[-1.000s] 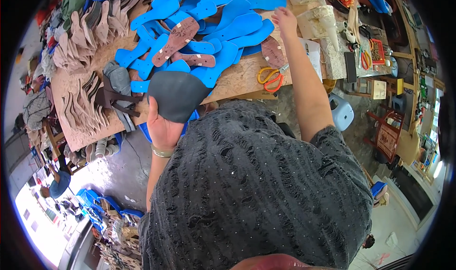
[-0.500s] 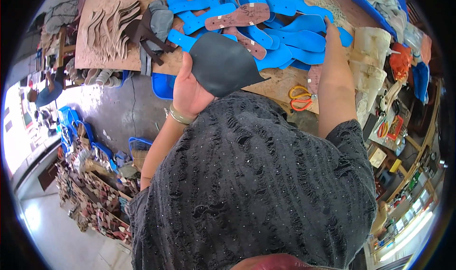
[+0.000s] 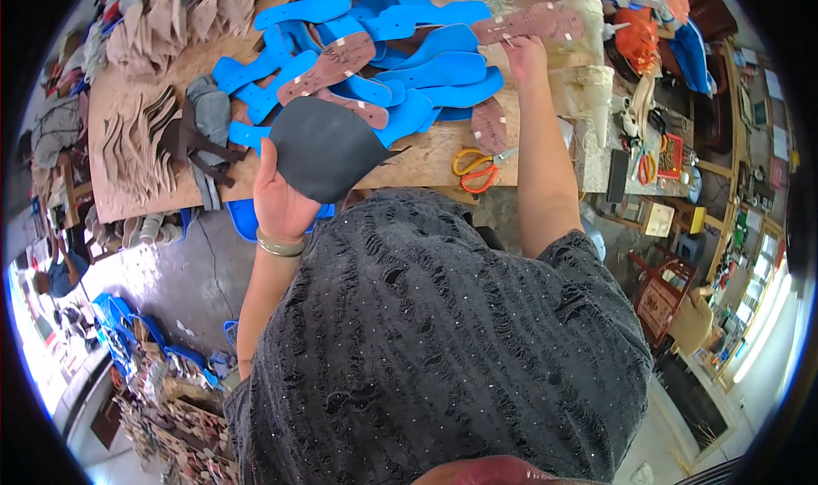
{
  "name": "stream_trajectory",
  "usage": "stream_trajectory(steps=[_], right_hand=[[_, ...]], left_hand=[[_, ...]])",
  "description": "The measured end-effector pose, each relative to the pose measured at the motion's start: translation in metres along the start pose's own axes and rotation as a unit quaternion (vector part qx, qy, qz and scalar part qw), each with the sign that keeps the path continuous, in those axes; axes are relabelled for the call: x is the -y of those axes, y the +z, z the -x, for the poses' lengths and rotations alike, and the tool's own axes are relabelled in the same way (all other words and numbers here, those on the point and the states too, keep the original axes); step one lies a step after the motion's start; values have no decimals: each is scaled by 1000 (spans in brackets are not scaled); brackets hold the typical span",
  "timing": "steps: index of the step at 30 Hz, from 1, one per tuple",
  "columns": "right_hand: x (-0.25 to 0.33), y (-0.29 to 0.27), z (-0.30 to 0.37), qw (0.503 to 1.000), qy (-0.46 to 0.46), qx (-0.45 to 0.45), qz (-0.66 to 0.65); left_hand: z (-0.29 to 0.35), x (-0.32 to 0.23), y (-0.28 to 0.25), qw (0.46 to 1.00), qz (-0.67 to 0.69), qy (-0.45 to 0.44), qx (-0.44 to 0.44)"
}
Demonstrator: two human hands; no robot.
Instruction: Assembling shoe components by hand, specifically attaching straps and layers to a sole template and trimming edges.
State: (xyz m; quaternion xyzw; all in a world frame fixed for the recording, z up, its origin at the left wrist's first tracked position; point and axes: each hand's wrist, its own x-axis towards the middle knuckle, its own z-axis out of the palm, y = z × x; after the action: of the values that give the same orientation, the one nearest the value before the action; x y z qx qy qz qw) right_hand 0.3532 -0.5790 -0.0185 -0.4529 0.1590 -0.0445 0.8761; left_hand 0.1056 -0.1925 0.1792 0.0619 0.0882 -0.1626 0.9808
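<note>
Now the two hands are well apart, and each one has hold of something. The left hand (image 3: 285, 199) holds a black sheet (image 3: 328, 148) by its lower left side, with the thumb in front and the other fingers hidden behind it. The sheet is wide and a bit bent, and its right end comes to a thin tip. It is over the near edge of the table (image 3: 426, 163), in front of a big messy pile of blue soles (image 3: 447, 69). A bracelet (image 3: 279, 246) goes around the left wrist. The right hand (image 3: 526, 59) reaches far out and pinches a brown sole (image 3: 545, 23) near its left end. That sole points off to the right, past the pile, and has small white bits on it. Two more brown soles (image 3: 328, 67) lie on top of the blue ones, close behind the black sheet. One other brown piece (image 3: 489, 127) lies between the pile and the right arm. Just below it are the scissors (image 3: 479, 168), with yellow and orange handles. Over on the left side of the table sit a gray cloth (image 3: 209, 114) and a bunch of wavy tan pieces (image 3: 141, 140). A red tray (image 3: 671, 155) is far over to the right.
</note>
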Motion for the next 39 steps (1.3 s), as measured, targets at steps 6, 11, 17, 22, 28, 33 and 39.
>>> stream_trajectory(steps=[6,11,17,22,28,33,39], right_hand=[[22,5,22,998,-7,48,31],[33,11,4,987,-148,39,42],[51,21,-10,992,-76,96,11],[89,53,95,957,32,199,208],[96,45,221,971,75,144,178],[109,22,280,987,42,23,154],[133,17,339,985,-66,97,130]], left_hand=[[7,16,-4,1000,-11,0,-27],[7,35,-4,998,55,-15,34],[4,47,-1,999,16,-33,22],[15,52,19,993,-112,-8,-23],[11,72,41,989,-141,1,41],[-1,101,51,990,-94,-47,97],[-12,131,54,989,-77,-91,88]])
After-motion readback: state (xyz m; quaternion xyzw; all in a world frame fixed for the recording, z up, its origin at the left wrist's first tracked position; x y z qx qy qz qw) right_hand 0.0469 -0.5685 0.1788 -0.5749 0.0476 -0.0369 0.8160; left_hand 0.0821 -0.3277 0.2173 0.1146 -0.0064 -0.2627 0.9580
